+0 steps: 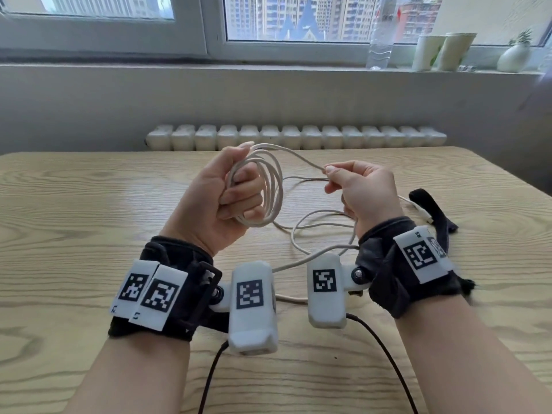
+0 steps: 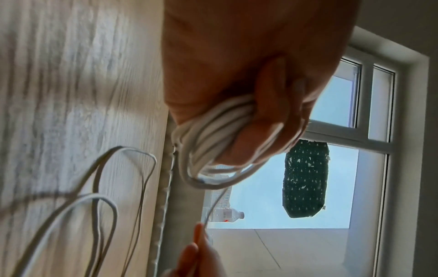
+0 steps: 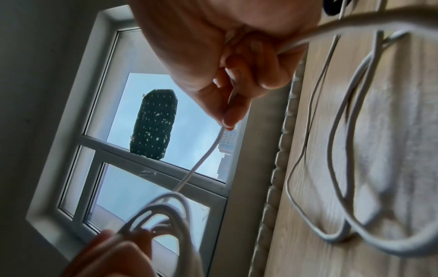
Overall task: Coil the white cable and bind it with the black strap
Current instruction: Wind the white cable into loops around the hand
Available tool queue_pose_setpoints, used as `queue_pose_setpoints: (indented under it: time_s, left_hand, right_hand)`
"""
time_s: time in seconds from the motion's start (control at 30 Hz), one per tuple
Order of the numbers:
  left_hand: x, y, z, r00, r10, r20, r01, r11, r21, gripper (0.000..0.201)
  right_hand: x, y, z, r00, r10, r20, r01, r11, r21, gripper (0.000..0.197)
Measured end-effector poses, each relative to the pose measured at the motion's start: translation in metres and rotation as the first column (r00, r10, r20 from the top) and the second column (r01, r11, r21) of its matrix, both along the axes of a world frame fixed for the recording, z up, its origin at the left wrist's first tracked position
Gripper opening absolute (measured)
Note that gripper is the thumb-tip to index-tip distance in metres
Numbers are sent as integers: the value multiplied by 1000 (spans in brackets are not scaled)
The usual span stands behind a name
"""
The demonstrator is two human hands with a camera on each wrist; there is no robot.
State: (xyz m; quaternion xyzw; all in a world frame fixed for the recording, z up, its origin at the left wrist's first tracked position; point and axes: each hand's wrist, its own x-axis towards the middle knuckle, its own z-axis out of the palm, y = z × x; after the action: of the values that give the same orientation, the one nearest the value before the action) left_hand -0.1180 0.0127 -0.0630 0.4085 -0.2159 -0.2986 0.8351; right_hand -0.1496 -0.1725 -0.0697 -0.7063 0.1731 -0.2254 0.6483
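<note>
My left hand (image 1: 230, 195) is raised above the wooden table (image 1: 89, 204), fingers curled round several loops of the white cable (image 1: 273, 189). In the left wrist view the bundled loops (image 2: 213, 135) are squeezed in the left hand (image 2: 249, 93). A short taut stretch runs from the coil to my right hand (image 1: 355, 189), which pinches the cable (image 3: 206, 155) between thumb and forefinger (image 3: 232, 116). Loose cable (image 1: 316, 231) trails in curves on the table under the right hand. The black strap (image 1: 433, 210) lies flat on the table to the right, beside the cable's plug end.
A radiator (image 1: 295, 137) runs behind the table's far edge. The windowsill holds a water bottle (image 1: 380, 40), paper cups (image 1: 442, 50) and a small vase (image 1: 515, 55). Black wires (image 1: 385, 354) hang from the wrist cameras over the table's near part.
</note>
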Motion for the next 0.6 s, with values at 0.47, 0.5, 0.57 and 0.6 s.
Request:
queue_pose_setpoints:
  time_s: [0.47, 0.5, 0.57, 0.6]
  left_hand:
    - [-8, -1, 2, 990, 115, -81, -132, 958, -255, 61]
    - [-8, -2, 2, 985, 149, -82, -164, 961, -224, 60]
    - [-6, -2, 1, 974, 207, -87, -220, 958, -181, 59]
    - [-6, -2, 1, 969, 229, -91, -241, 955, -170, 59]
  right_hand:
    - [-9, 31, -1, 910, 314, -269, -391, 866, -312, 11]
    - [-11, 33, 0, 902, 334, -274, -414, 851, -323, 10]
    - [-14, 35, 3, 890, 368, -271, -446, 827, -342, 9]
    - [-15, 36, 4, 886, 381, -266, -456, 821, -344, 8]
